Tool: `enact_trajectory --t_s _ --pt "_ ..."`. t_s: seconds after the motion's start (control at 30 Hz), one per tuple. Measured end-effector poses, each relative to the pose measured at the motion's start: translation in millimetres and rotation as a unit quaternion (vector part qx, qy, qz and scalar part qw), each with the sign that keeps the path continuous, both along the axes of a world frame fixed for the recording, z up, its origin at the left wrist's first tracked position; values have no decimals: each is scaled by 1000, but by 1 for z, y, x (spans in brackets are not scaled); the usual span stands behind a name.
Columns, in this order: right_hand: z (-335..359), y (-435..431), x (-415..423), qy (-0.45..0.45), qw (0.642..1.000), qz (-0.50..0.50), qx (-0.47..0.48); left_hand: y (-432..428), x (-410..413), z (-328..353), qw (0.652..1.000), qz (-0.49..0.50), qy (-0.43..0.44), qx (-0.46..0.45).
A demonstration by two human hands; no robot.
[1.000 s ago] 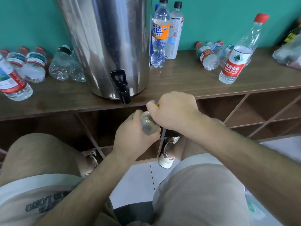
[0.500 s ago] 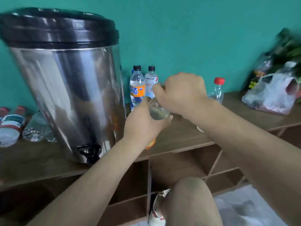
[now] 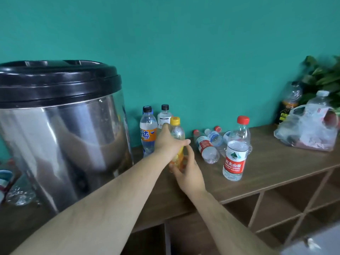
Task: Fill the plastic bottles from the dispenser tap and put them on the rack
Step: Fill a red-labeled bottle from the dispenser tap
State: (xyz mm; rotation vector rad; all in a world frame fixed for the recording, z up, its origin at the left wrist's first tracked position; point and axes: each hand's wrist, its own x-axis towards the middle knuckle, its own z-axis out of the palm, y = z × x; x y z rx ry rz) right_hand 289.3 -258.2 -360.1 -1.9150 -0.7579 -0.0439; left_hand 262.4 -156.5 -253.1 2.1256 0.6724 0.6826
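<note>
Dispenser (image 3: 60, 140): steel drum with a black lid, on the left half of the rack (image 3: 266, 168) top, close to the front edge. Probably kept there so the tap overhangs. The tap itself is not plainly visible.

Rack: wooden top board against the green wall, with open cubbies (image 3: 276, 205) below the front edge.

Plastic bag (image 3: 309, 129): far right end of the top, with a dark bottle (image 3: 290, 103) and a plant (image 3: 323, 76) behind it. Parked well away from the working zone.

Left hand (image 3: 167, 144): fingers wrapped round the upper body of the yellow-capped bottle (image 3: 176, 131). This is the carrying grip.

Right hand (image 3: 189, 170): fingers curled round the bottle's lower orange-labelled part, thumb up. Reads as steadying the base for set-down.

Yellow-capped bottle: upright, cap on, near the middle of the rack top and just right of the dispenser. Its base is hidden by the right hand, so I cannot tell whether it touches the board. Fill level is unclear. Judgement: it is being placed with the standing group.

Red-capped bottle (image 3: 235, 153): upright, nearer the front edge, to the right of the hands and apart from them. Water reaches the shoulder.

Orange-labelled bottle (image 3: 148, 133) and white-labelled bottle (image 3: 164, 115): both upright against the back edge, just behind the left hand. Standing bottles are likely the finished ones.

Lying bottles (image 3: 206, 146): a cluster on their sides between the held bottle and the red-capped one, toward the back. They look empty and are presumably the queue.

More lying bottles (image 3: 20, 194) at the left end, partly hidden by the dispenser.
</note>
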Motion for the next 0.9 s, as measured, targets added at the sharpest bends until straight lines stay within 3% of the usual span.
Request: enact_trajectory --t_s 0.13,0.33,0.43,0.6,0.77,0.9 --pt "-4 21 16 -6 999 -17 -40 10 5 -9 999 18 37 35" --pt "-3 43 32 -25 999 -18 -32 9 5 -25 996 30 -1 83" --pt "3 48 35 -20 997 -27 -73 8 -2 -34 994 30 -3 100" --pt "16 12 8 -62 993 -31 -97 -3 -18 -42 986 48 -59 149" --pt "27 -67 -15 -187 973 -135 26 -38 -14 -47 980 -76 -132 130" --pt "42 -121 -2 -176 955 -231 53 -86 16 -41 973 -166 -144 67"
